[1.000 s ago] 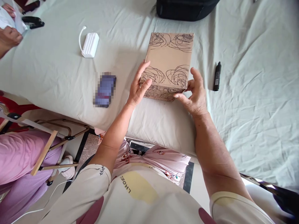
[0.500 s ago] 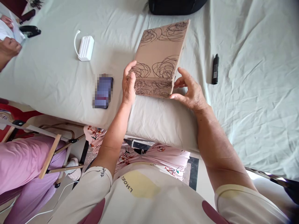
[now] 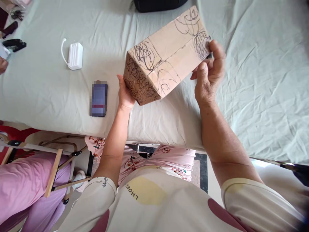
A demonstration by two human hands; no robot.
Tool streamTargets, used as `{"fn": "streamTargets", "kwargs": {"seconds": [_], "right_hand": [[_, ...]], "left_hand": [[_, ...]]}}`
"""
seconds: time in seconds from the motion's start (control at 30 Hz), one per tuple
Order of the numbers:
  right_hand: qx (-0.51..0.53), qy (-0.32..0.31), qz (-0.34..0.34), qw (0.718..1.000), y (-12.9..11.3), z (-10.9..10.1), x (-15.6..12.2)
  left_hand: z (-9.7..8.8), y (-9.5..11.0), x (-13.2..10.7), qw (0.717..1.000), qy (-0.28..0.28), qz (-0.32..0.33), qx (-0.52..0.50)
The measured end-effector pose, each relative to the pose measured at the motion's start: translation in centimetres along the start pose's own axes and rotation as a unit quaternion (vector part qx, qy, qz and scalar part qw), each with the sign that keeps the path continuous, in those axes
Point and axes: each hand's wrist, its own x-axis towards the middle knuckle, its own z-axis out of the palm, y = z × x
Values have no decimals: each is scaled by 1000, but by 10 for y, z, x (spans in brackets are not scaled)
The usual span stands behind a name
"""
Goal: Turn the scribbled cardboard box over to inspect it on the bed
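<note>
Down onto a table (image 3: pixel 260 96) spread with pale, wrinkled fabric. In the middle, between two bare hands, a brown cardboard box (image 3: pixel 173 53), tilted, with one long face turned up and a short end angled to the lower left. Loops of black scribble near the corners of the long face, denser scrawl over the short end. At that lower left end, the left hand (image 3: pixel 126 96), cupped around the box and holding it, with thumb raised at the outer side and other fingers hidden behind the cardboard. At the upper right end, the right hand (image 3: pixel 211 80), with fingers curled, index fingertip against the box and thumb apart from the index; impossible to tell whether clamped or merely touching. Left of the box, flat on the table, a phone (image 3: pixel 98 98), pixelated. Farther off, a white power bank (image 3: pixel 75 56) with a curved cable (image 3: pixel 62 50). At the top edge, part of a black bag (image 3: pixel 160 4). At the left edge, part of another person's hand (image 3: pixel 3 65).
</note>
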Motion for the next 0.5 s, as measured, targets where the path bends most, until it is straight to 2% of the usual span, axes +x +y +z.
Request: {"fn": "streamTargets", "kwargs": {"seconds": [0.13, 0.3, 0.4, 0.5], "right_hand": [[22, 52, 19, 998, 15, 3, 7], [57, 64, -9, 996, 26, 12, 11], [55, 86, -27, 994, 26, 13, 10], [45, 121, -43, 991, 25, 11, 10]], "left_hand": [[1, 1, -1, 995, 8, -35, -97], [4, -2, -1, 961, 71, -108, -246], [4, -5, -2, 961, 96, -97, -240], [1, -12, -4, 971, 156, -55, -171]]}}
